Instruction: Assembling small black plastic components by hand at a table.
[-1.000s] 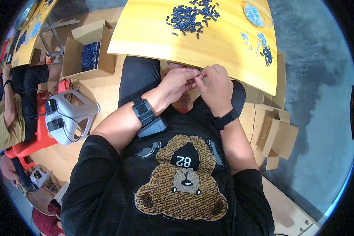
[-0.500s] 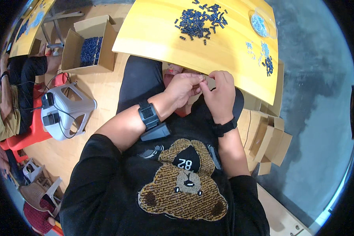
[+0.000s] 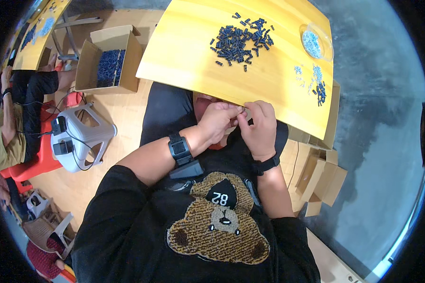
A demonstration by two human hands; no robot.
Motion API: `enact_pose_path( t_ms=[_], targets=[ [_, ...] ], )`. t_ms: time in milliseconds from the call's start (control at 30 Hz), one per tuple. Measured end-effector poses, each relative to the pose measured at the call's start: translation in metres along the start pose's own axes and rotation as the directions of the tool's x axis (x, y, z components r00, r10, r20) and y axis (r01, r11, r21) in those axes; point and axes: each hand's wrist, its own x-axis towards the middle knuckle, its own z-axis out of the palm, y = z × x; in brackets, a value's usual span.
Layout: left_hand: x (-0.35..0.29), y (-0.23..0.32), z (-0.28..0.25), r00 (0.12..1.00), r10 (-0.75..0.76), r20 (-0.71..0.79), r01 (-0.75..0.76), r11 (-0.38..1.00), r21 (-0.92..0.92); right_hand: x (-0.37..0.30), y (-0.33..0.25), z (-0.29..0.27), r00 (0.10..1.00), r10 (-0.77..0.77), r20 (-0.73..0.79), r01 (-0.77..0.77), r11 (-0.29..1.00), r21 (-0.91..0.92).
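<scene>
Though my view shifted, the left hand [image 3: 218, 122] and right hand [image 3: 260, 129] stay pinched, fingertips close, so the fingerwork seems unbroken; what they grasp I can't tell. Dark pieces [image 3: 230, 43] lie beyond them on the desk [image 3: 184, 66].

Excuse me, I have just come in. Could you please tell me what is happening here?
A seated person has the left hand and right hand together at the near edge of a yellow table. Anything between their fingertips is too small to make out. On the table lie a large pile of black parts, a smaller dark group beside pale bits, and a clear dish of pale blue pieces.
</scene>
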Motion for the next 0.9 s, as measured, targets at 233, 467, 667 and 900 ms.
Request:
enact_pose_path(
  t_ms=[233, 467, 667, 900],
  targets=[
    [-0.003, 0.015, -0.002, 0.996, -0.077, 0.044, 0.072, 0.992, 0.107, 0.008, 0.009, -0.007, 0.995, -0.038, 0.094, 0.033, 0.998, 0.054],
    [-0.063, 0.085, -0.042, 0.994, -0.080, -0.079, 0.096, 0.969, 0.230, 0.002, 0.023, -0.018, 0.984, 0.142, 0.106, -0.169, 0.935, 0.311],
    [-0.102, 0.138, -0.171, 0.923, 0.106, -0.369, -0.123, 0.992, -0.023, 0.002, 0.037, -0.014, 0.982, 0.183, 0.049, -0.187, 0.893, 0.410],
    [-0.108, 0.255, -0.254, 0.595, 0.415, -0.688, -0.510, 0.857, 0.074, 0.005, 0.043, -0.008, 0.963, 0.264, 0.056, -0.258, 0.839, 0.479]
  ],
)
